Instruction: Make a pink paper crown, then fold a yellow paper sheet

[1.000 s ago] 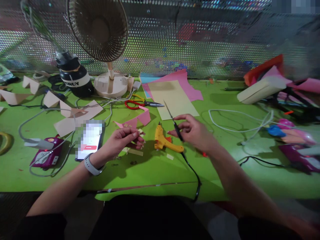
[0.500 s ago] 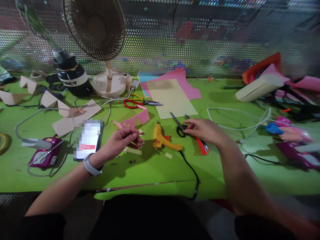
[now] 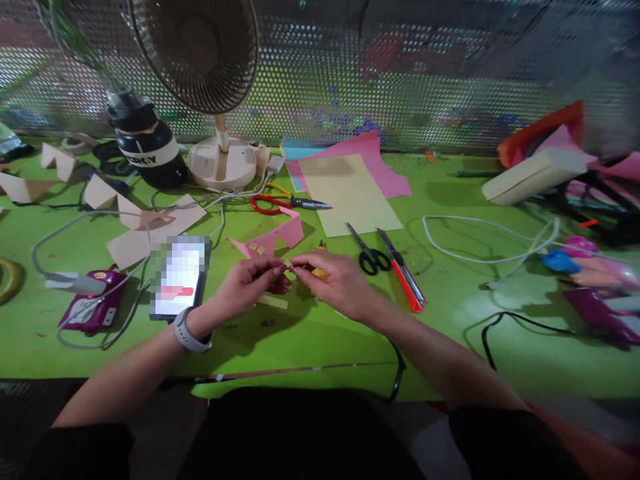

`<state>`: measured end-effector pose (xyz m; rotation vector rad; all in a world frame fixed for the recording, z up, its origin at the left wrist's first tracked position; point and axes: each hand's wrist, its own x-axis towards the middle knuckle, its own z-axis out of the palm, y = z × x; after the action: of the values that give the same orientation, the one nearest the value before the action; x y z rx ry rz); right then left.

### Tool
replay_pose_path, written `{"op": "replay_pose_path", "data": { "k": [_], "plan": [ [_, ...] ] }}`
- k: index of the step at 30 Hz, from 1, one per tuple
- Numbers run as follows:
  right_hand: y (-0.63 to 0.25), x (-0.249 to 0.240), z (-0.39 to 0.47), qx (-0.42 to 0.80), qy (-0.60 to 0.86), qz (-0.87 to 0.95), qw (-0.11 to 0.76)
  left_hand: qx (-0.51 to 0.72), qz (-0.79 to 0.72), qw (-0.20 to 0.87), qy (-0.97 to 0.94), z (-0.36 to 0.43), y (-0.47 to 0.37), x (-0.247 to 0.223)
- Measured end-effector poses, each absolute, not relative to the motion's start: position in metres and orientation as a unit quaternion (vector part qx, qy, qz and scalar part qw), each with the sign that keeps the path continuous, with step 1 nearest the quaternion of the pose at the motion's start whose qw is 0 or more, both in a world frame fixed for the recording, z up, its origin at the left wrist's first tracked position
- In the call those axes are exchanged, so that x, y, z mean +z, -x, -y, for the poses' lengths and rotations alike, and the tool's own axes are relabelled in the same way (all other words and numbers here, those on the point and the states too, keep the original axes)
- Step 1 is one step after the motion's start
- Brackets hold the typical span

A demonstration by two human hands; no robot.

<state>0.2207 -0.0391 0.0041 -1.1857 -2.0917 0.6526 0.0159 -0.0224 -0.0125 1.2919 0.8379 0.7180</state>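
Green tabletop (image 3: 320, 347) is backed by a perforated metal screen (image 3: 310, 80), and right at the front the two bare hands are brought together, fingertips almost meeting. A tiny pale scrap (image 3: 288, 264) is pinched at the tips of the left hand (image 3: 250, 285), thumb and forefinger pressed nearly closed, the other fingers curled beneath. From the opposite side, the thumb and forefinger of the right hand (image 3: 337, 283) are drawn close together just beside the scrap; whether it is gripped by them too cannot be told. Partly covered by the right fingers, a yellow glue gun (image 3: 319, 272) is glimpsed. Beyond the left fingertips, folded pink paper (image 3: 287, 231) is spread, small pale squares (image 3: 256, 249) lying on it, and a pale strip (image 3: 273, 302) is seen just nearer than those fingers. Farther out, red-and-yellow scissors (image 3: 295, 203) and a cream sheet (image 3: 350, 193) are laid. To the right of the right fingers, black scissors (image 3: 370, 257) are left open, with a red cutter (image 3: 406, 280) placed beside them.
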Motion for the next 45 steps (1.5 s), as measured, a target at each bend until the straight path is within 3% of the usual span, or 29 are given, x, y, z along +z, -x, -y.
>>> {"op": "replay_pose_path", "data": {
  "k": [10, 17, 20, 25, 28, 38, 42, 45],
  "plan": [
    [-0.22, -0.006, 0.039, 0.158, 0.409, 0.827, 0.352, 0.323, -0.374, 0.638, -0.591, 0.022, -0.017, -0.02],
    [-0.222, -0.007, 0.039, 0.115, 0.427, 0.844, 0.305, 0.311, -0.378, 0.633, -0.599, 0.024, -0.018, -0.02],
    [-0.243, -0.006, 0.046, 0.091, 0.461, 0.849, 0.242, 0.301, -0.388, 0.583, -0.647, 0.019, -0.009, -0.009],
    [-0.285, -0.015, 0.065, 0.056, 0.539, 0.839, 0.05, 0.303, -0.454, 0.318, -0.775, -0.004, 0.017, 0.014],
    [-0.291, -0.024, 0.069, 0.063, 0.553, 0.831, 0.003, 0.257, -0.45, 0.299, -0.801, -0.013, 0.024, 0.014],
    [-0.292, -0.036, 0.063, 0.079, 0.603, 0.791, 0.075, 0.213, -0.451, 0.335, -0.799, -0.021, 0.022, -0.005],
    [-0.292, -0.025, 0.065, 0.129, 0.618, 0.758, 0.167, 0.23, -0.475, 0.438, -0.728, -0.029, 0.023, -0.011],
    [-0.283, -0.014, 0.063, 0.26, 0.605, 0.718, 0.225, 0.233, -0.468, 0.529, -0.669, -0.033, 0.024, -0.012]
  ]
}}
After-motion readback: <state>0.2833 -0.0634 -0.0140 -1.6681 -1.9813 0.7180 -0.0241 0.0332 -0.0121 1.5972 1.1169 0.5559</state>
